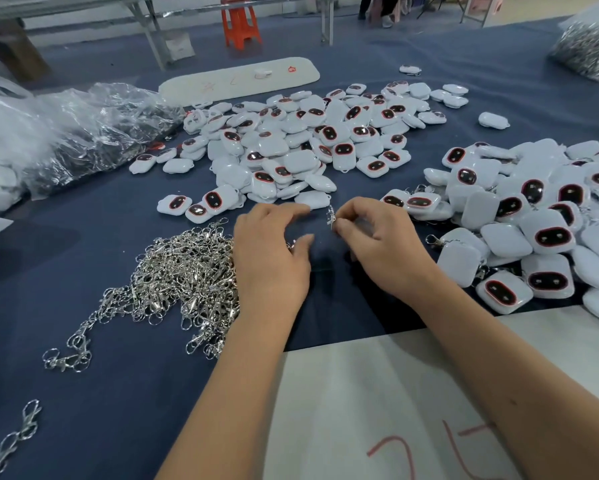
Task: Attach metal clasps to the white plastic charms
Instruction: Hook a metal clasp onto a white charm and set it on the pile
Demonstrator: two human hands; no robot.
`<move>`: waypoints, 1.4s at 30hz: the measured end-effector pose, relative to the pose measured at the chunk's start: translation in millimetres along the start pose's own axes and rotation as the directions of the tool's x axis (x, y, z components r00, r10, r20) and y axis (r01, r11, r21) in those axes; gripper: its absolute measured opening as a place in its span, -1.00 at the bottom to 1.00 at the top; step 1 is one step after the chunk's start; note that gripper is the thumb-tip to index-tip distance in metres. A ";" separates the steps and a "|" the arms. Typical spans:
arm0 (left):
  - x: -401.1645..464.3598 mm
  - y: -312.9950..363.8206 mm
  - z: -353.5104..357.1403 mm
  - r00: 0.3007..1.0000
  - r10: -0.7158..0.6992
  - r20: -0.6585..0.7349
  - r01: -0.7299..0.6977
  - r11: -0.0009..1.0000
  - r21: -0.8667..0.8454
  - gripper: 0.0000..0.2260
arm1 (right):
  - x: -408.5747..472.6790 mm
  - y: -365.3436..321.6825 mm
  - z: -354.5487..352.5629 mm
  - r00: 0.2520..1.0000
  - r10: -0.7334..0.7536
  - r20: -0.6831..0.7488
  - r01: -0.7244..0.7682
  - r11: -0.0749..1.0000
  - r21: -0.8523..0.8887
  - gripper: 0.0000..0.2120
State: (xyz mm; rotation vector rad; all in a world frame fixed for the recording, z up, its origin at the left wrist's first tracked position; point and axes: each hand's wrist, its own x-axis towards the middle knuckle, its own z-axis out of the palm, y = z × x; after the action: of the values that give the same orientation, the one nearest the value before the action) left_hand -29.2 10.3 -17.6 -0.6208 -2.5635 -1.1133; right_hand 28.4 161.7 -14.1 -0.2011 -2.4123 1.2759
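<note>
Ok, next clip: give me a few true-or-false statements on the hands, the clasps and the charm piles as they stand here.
1. The right hand pinches a metal clasp. True.
2. The left hand grips a white charm. False: it holds no charm and hovers beside the clasp heap, fingers loosely curled.
3. The loose clasp heap lies left of the left hand. True.
4. Every charm lies in one single pile. False: there is a middle pile and a separate right pile.
5. The orange stool stands on the table. False: it stands on the floor beyond it.
</note>
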 end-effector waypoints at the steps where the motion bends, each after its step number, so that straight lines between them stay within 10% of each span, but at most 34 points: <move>1: 0.3 1.3 -0.6 0.999 0.043 0.015 -0.041 0.991 -0.128 -0.63 | -0.1 -0.7 -0.5 1.000 0.002 0.018 -0.002 1.000 0.009 -0.80; 14: 1.1 5.3 0.2 0.961 -0.190 0.203 0.278 0.685 -0.674 -0.74 | -2.2 0.5 -1.6 0.995 -0.030 0.100 0.024 0.997 0.068 -0.82; 30: -3.2 12.5 0.2 0.996 0.007 -0.093 -0.047 0.900 -0.433 -0.60 | -1.7 2.8 -2.5 0.993 -0.062 0.105 0.040 0.980 0.195 -0.83; 42: -1.7 11.0 2.7 0.995 -0.079 0.064 0.101 0.863 -0.494 -0.90 | -1.7 2.7 -0.6 0.966 -0.209 -0.153 0.210 0.978 -0.013 -0.94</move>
State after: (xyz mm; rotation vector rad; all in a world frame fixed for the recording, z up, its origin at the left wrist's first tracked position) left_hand -22.5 18.6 -13.2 -0.6410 -2.3547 -1.8407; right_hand 30.1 163.1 -16.5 -0.0395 -2.2334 1.1264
